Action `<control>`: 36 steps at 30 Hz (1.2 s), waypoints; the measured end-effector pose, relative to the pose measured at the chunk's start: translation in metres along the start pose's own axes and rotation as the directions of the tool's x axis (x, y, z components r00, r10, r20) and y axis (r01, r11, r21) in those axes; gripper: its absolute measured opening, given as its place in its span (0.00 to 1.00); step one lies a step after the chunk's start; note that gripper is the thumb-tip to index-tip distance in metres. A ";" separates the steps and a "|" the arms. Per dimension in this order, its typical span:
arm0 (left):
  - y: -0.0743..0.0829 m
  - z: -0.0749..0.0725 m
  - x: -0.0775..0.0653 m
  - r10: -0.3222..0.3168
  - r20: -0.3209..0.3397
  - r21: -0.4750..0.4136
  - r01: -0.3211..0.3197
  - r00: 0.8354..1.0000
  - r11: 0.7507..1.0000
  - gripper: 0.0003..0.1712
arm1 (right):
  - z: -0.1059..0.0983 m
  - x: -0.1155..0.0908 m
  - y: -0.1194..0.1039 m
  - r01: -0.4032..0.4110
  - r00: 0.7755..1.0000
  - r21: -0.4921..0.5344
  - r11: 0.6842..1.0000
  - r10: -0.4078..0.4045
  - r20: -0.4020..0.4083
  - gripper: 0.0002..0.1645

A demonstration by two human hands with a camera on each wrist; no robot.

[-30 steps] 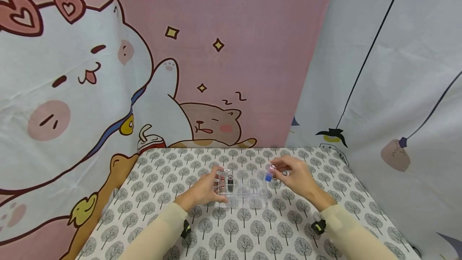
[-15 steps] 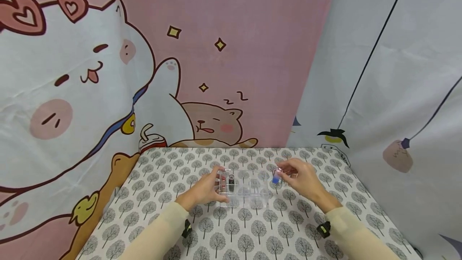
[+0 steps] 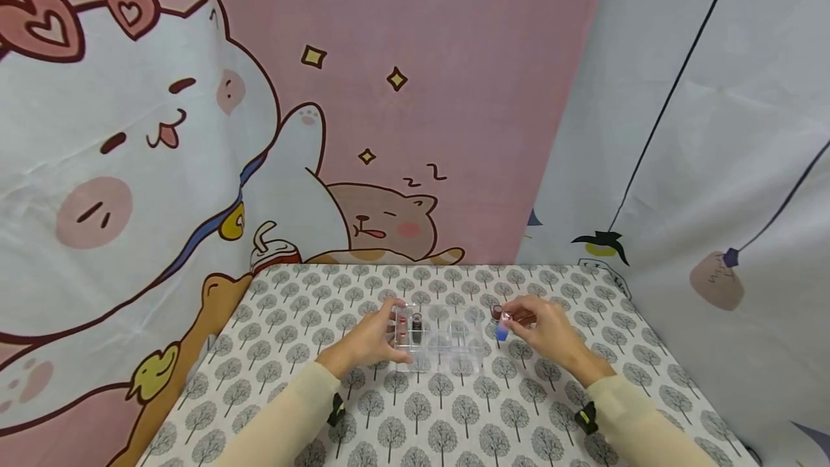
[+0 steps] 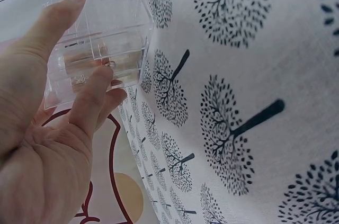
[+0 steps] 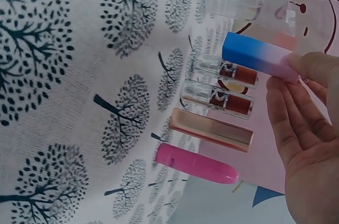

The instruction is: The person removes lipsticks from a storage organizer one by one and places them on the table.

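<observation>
A clear plastic organizer box point(image 3: 441, 362) with compartments stands on the table. My left hand point(image 3: 365, 337) grips its left end, thumb at the near side and fingers at the far side. In that end are a dark tube point(image 3: 416, 330) and a red-topped tube point(image 3: 402, 330). Just past the box's right end, my right hand point(image 3: 547, 330) pinches a lipstick tube point(image 5: 259, 57) that fades from blue to pink, its blue end tipped downward. Beyond it, the right wrist view has two clear tubes with brownish-red contents point(image 5: 230, 99), a gold-brown tube point(image 5: 212, 130) and a bright pink tube point(image 5: 196, 164).
The table point(image 3: 415, 424) wears a white cloth printed with grey trees. Behind it hangs a pink and white cartoon curtain point(image 3: 480, 128). At the right wrist, the standing tubes form a row close to the right hand.
My right hand has drawn the blue-and-pink lipstick tube rightward from the box's end and lowered it slightly. A brownish tube top now shows behind it. My left hand keeps its grip.
</observation>
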State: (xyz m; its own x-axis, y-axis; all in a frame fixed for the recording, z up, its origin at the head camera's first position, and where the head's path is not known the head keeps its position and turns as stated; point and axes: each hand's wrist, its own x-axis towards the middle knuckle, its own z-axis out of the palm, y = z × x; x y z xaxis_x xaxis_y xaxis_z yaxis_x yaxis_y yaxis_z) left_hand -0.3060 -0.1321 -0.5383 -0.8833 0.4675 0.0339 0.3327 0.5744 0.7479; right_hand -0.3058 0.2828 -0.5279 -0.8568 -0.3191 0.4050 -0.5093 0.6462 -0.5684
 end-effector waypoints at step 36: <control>0.000 0.001 -0.001 -0.009 -0.016 -0.037 0.008 1.000 0.999 0.61 | 0.017 -0.003 0.010 0.000 0.999 0.015 1.000 -0.001 0.044 0.18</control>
State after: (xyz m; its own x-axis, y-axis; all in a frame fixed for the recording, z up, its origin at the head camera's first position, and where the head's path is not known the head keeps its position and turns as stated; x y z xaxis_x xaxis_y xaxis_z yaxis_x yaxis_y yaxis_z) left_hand -0.3042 -0.1316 -0.5391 -0.8914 0.4517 0.0377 0.3129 0.5528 0.7723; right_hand -0.3093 0.2786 -0.5471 -0.8590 -0.3501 0.3735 -0.5108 0.6354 -0.5791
